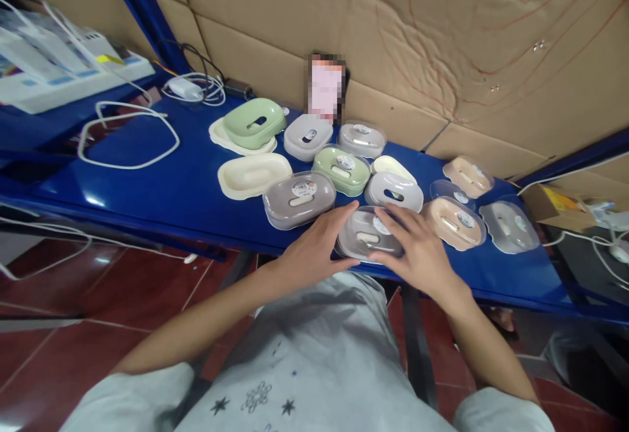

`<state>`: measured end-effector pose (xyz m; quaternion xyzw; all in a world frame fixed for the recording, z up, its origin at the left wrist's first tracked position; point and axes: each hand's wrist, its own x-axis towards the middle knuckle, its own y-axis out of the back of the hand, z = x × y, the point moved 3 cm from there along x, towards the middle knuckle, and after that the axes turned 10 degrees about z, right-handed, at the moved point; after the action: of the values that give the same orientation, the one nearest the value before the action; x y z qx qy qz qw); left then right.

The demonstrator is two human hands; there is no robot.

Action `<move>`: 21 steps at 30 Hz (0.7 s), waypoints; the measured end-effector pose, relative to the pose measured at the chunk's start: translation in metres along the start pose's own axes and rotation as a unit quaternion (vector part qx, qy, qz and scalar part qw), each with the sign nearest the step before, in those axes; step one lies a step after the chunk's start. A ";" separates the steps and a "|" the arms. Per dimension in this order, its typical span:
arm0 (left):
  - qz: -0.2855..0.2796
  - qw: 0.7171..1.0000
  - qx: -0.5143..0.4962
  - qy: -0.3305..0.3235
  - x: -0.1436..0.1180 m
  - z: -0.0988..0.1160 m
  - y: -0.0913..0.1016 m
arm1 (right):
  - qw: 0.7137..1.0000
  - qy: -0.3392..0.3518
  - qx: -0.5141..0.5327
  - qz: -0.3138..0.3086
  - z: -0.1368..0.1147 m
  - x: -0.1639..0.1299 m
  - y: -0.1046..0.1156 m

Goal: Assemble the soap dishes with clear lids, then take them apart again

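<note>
Soap box with a clear lid and grey base sits at the near edge of the blue table, directly in front of the person, framed by both hands. Left hand lies with its fingers extended flat against the box's left side; right hand rests its spread fingers over the lid's right half, neither hand closed around anything. To handle it well, I judge the pressure should come evenly from both sides so the lid stays square on the base, and the box should be kept back from the table lip, since it lies close to the drop. Just to the left stands another grey lidded box, nearly touching the left fingertips, so the left hand has little room to spread. Beyond are a green lidded box, a white tray and a peach box; farther left, a cream tray and a looped white cable.
</note>
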<state>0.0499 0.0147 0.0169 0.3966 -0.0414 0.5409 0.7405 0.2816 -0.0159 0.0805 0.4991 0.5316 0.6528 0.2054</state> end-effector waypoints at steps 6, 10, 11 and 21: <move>-0.012 1.000 -0.007 -0.001 0.001 -0.004 -0.001 | 0.998 0.015 -0.051 0.023 -0.024 -0.004 -0.032; -0.031 0.999 0.002 -0.010 0.000 -0.004 0.000 | 0.997 -0.004 -0.042 0.066 -0.024 -0.012 -0.038; -0.032 0.999 0.004 -0.012 0.000 -0.003 0.000 | 0.997 -0.005 -0.028 0.076 -0.022 -0.015 -0.039; -0.033 0.999 0.016 -0.018 0.001 0.001 0.001 | 0.999 -0.007 0.032 0.040 -0.011 -0.017 -0.038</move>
<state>0.0495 0.0151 0.0185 0.4196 -0.0328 0.5096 0.7505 0.2690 -0.0217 0.0396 0.5307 0.5305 0.6396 0.1666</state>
